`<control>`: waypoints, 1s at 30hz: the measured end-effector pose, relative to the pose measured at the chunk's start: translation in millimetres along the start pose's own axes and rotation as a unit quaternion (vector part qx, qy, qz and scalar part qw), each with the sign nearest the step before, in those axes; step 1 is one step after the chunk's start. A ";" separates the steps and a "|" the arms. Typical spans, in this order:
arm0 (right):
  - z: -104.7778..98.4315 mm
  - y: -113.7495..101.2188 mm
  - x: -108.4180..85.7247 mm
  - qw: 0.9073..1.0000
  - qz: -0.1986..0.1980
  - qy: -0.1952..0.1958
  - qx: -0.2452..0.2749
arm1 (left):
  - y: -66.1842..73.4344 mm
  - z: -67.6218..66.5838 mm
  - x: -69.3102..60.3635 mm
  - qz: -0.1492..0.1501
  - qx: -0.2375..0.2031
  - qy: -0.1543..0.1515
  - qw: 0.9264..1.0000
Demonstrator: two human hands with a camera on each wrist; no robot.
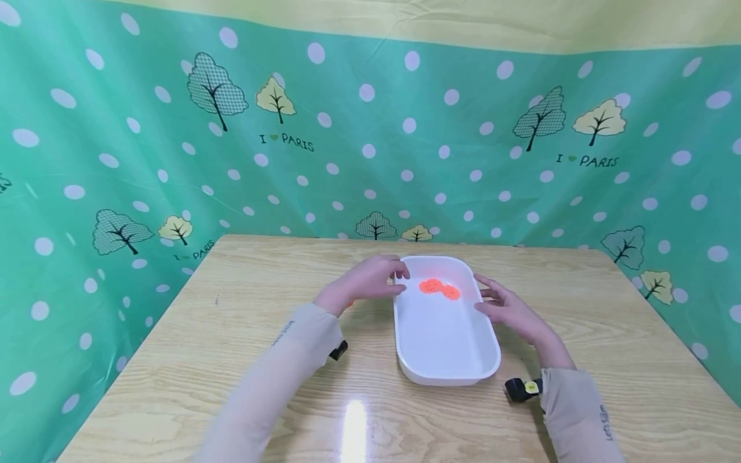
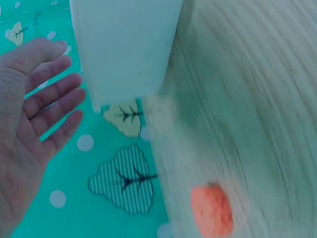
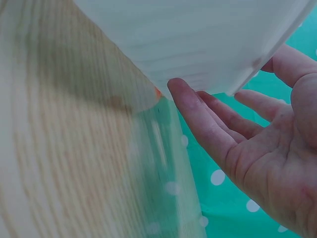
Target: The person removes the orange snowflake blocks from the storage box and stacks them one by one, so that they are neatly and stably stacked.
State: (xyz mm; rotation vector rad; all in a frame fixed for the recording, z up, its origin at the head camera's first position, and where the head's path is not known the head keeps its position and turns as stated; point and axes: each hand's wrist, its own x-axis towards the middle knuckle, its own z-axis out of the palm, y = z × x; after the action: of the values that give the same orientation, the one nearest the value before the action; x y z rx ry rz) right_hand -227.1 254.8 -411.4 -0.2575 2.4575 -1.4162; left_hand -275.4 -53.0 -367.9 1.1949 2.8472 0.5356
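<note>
A white rectangular tub [image 1: 446,328] stands on the table, with two rough bright-orange pieces [image 1: 440,288] lying inside toward its far end; their kind is unclear. At the tub's left side is my left hand [image 1: 373,278], fingers loosely bent. The left wrist view shows this hand [image 2: 37,99] a little apart from the tub wall [image 2: 124,49], holding nothing. On the right side, my right hand [image 1: 512,312] has its fingers spread by the rim. In the right wrist view, a fingertip of that hand [image 3: 267,139] appears to touch the tub's outer wall [image 3: 198,39].
Another orange piece [image 2: 212,210] lies on the table left of the tub, mostly hidden behind my left wrist in the head view. The wooden table [image 1: 231,360] ends at a green dotted curtain [image 1: 347,128] behind. Black wrist devices [image 1: 523,390] sit close to the tabletop.
</note>
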 end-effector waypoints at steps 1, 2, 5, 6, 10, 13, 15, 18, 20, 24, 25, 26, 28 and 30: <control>-0.1 -0.6 -0.4 1.000 0.000 0.000 0.001 | 2.6 0.9 2.5 0.003 -0.002 -0.002 1.000; -0.2 -1.2 -0.8 1.000 -0.002 -0.001 0.000 | 5.2 2.0 5.0 0.006 -0.004 -0.005 1.000; -0.2 -2.6 -1.5 1.000 -0.007 -0.002 0.001 | 11.8 6.5 12.7 0.014 -0.008 -0.016 1.000; -0.2 -2.9 -1.7 1.000 -0.008 -0.001 0.002 | 13.8 8.1 15.2 0.017 -0.011 -0.021 1.000; -0.5 -2.6 -1.9 1.000 -0.005 0.000 0.001 | 19.0 16.7 25.4 0.023 -0.014 -0.039 0.999; -0.7 -2.1 -1.6 1.000 -0.003 -0.002 0.001 | 21.2 24.6 31.8 0.025 -0.008 -0.047 0.999; -0.4 -2.9 -1.6 1.000 -0.002 -0.003 0.003 | 21.9 30.2 35.9 0.025 -0.001 -0.050 0.998; -0.7 -3.4 -1.9 1.000 -0.005 -0.002 0.005 | 24.1 36.8 42.2 0.019 -0.003 -0.057 0.998; -0.8 -3.8 -2.2 1.000 -0.004 -0.002 0.007 | 26.4 40.1 45.6 0.014 -0.005 -0.063 0.998; -0.6 -3.4 -2.0 1.000 -0.005 -0.004 0.010 | 31.8 43.7 52.1 0.009 -0.001 -0.079 0.997; 0.1 -3.5 -1.8 1.000 -0.006 -0.005 0.011 | 33.0 44.6 53.3 0.008 0.002 -0.083 0.997; 0.6 -3.5 -1.6 1.000 -0.006 -0.005 0.012 | 34.1 45.3 54.7 0.008 0.005 -0.086 0.996; 1.2 -2.9 -1.2 1.000 -0.008 -0.004 0.010 | 36.0 47.1 58.6 0.012 0.013 -0.092 0.996; 1.6 -2.8 -0.9 1.000 -0.007 -0.002 0.008 | 37.3 49.4 62.9 0.018 0.021 -0.096 0.995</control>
State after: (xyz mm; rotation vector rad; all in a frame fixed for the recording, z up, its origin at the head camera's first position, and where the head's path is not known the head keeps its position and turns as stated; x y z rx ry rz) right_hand -225.7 252.3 -409.6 -0.2750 2.4444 -1.4402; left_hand -287.4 30.2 -394.9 1.2342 2.6931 0.3420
